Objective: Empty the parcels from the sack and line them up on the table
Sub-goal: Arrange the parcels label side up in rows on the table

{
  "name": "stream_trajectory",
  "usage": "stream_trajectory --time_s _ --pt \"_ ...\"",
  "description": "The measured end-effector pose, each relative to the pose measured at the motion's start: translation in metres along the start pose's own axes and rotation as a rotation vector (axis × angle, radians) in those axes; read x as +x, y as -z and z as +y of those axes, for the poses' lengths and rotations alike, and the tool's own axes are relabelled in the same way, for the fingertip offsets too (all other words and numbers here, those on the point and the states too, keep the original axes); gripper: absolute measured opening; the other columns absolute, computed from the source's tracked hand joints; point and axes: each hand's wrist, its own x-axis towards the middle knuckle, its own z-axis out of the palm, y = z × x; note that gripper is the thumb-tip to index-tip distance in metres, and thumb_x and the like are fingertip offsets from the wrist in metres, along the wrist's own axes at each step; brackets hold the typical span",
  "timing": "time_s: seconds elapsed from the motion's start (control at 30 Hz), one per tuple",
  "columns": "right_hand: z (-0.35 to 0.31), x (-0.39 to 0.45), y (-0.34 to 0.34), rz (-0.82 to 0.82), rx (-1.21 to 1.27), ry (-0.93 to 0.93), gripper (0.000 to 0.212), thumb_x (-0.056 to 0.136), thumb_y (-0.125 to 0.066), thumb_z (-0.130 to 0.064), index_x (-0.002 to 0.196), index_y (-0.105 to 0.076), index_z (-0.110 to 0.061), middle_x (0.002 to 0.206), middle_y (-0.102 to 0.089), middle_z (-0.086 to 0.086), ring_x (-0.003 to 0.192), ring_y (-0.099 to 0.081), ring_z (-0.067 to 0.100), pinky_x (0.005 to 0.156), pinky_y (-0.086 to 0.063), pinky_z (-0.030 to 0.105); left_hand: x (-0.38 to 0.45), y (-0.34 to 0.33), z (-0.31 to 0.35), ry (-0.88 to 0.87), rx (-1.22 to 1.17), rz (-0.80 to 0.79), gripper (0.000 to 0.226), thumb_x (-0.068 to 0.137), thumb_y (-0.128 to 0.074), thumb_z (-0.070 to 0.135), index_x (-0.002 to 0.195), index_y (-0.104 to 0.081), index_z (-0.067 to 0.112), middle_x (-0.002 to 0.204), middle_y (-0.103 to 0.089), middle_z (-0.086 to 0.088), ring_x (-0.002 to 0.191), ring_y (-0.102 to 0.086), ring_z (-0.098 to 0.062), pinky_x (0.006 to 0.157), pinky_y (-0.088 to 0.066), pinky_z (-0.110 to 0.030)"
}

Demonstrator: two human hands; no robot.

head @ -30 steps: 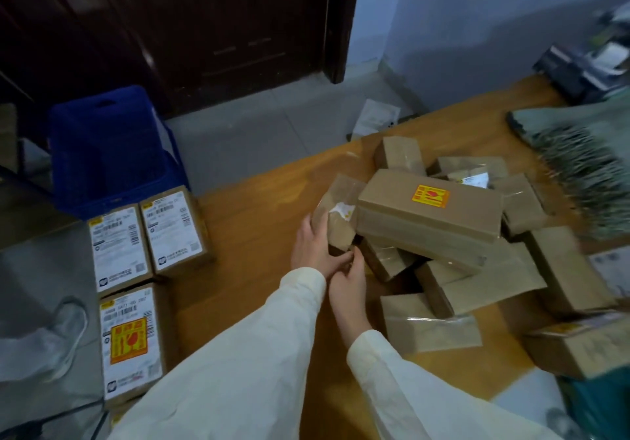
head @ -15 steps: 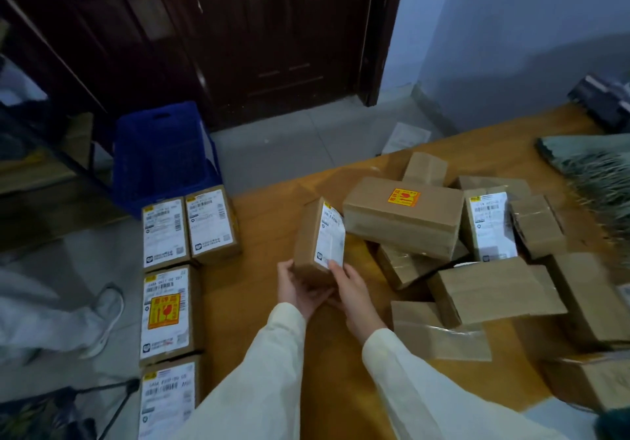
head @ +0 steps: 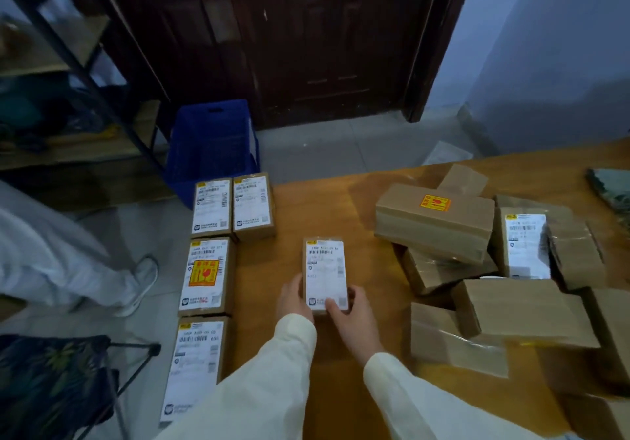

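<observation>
You hold a small brown cardboard parcel with a white shipping label (head: 325, 276) face up at the centre of the frame, flat on or just above the orange-brown wooden worktop (head: 341, 388), presumably so the barcode reads like its neighbours'. Your left hand (head: 292, 298) cups its left edge and your right hand (head: 351, 316) its lower right corner, fingers (head: 332, 305) closed narrowly around the box, one resting on the label. At centre left, four labelled brown boxes (head: 211, 274) lie label up in tidy columns along the worktop's edge (the row you are building, I judge). At right, the heap of unsorted brown parcels (head: 477, 258) waits, mostly label down.
</observation>
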Motion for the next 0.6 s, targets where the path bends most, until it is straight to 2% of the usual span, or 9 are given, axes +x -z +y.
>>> stream_trajectory --time_s 0.13,0.2,0.3,0.37,0.5,0.53,0.57,0.6 --pt "0.016 -0.038 -0.022 -0.010 -0.133 0.036 0.051 0.087 -0.063 -0.027 0.132 -0.042 -0.018 0.129 -0.051 0.000 0.115 -0.053 0.014 0.098 -0.048 0.032 -0.036 0.011 -0.037 0.070 -0.046 -0.029 0.047 0.097 -0.041 0.015 0.143 -0.031 0.016 0.146 -0.039 -0.006 0.131 -0.042 -0.022 0.107 -0.035 -0.031" --pt "0.019 -0.054 -0.034 -0.042 -0.185 0.060 0.053 0.089 -0.060 -0.031 0.136 -0.038 -0.020 0.131 -0.048 -0.002 0.118 -0.050 0.013 0.100 -0.046 0.030 -0.052 0.017 -0.057 0.043 -0.021 -0.004 0.051 0.097 -0.042 0.024 0.145 -0.025 0.018 0.148 -0.036 -0.004 0.134 -0.037 -0.020 0.110 -0.030 -0.030" --pt "0.013 -0.066 -0.049 -0.063 -0.212 0.150 0.045 0.093 -0.051 -0.034 0.135 -0.039 -0.023 0.129 -0.048 -0.005 0.116 -0.049 0.010 0.096 -0.044 0.025 -0.056 0.031 -0.075 -0.008 0.040 0.056 0.059 0.095 -0.045 0.028 0.146 -0.020 0.019 0.147 -0.033 -0.005 0.132 -0.037 -0.018 0.108 -0.031 -0.028" --pt "0.007 -0.066 -0.059 -0.050 -0.262 0.218 0.039 0.096 -0.043 -0.035 0.134 -0.041 -0.025 0.128 -0.051 -0.007 0.114 -0.052 0.009 0.094 -0.044 0.024 -0.047 0.041 -0.075 -0.047 0.130 0.082 0.057 0.096 -0.040 0.030 0.147 -0.016 0.020 0.149 -0.027 -0.005 0.133 -0.034 -0.017 0.108 -0.031 -0.026" --pt "0.004 -0.057 -0.078 -0.081 -0.307 0.214 0.036 0.097 -0.041 -0.033 0.130 -0.045 -0.021 0.126 -0.054 -0.001 0.109 -0.056 0.015 0.088 -0.046 0.029 -0.030 0.047 -0.067 -0.014 0.417 0.067 0.057 0.098 -0.031 0.032 0.148 -0.010 0.015 0.155 -0.009 -0.012 0.142 -0.017 -0.023 0.116 -0.017 -0.030" --pt "0.004 -0.055 -0.081 -0.081 -0.305 0.222 0.035 0.096 -0.042 -0.033 0.130 -0.046 -0.021 0.126 -0.055 -0.001 0.108 -0.057 0.015 0.087 -0.046 0.028 -0.029 0.048 -0.065 -0.046 0.453 0.071 0.057 0.097 -0.033 0.032 0.147 -0.019 0.009 0.154 -0.014 -0.017 0.142 -0.021 -0.026 0.115 -0.020 -0.033" --pt "0.004 -0.054 -0.083 -0.077 -0.296 0.236 0.036 0.096 -0.042 -0.032 0.131 -0.046 -0.021 0.127 -0.055 -0.002 0.109 -0.057 0.014 0.086 -0.045 0.025 -0.027 0.048 -0.064 -0.125 0.491 0.104 0.055 0.093 -0.037 0.033 0.138 -0.039 0.002 0.148 -0.030 -0.022 0.137 -0.035 -0.029 0.111 -0.031 -0.035" --pt "0.004 -0.052 -0.085 -0.074 -0.289 0.254 0.038 0.097 -0.042 -0.032 0.133 -0.044 -0.022 0.129 -0.054 -0.003 0.112 -0.056 0.013 0.086 -0.043 0.023 -0.025 0.047 -0.066 -0.186 0.533 0.085 0.053 0.088 -0.038 0.036 0.118 -0.061 0.000 0.134 -0.051 -0.022 0.123 -0.053 -0.029 0.101 -0.043 -0.035"
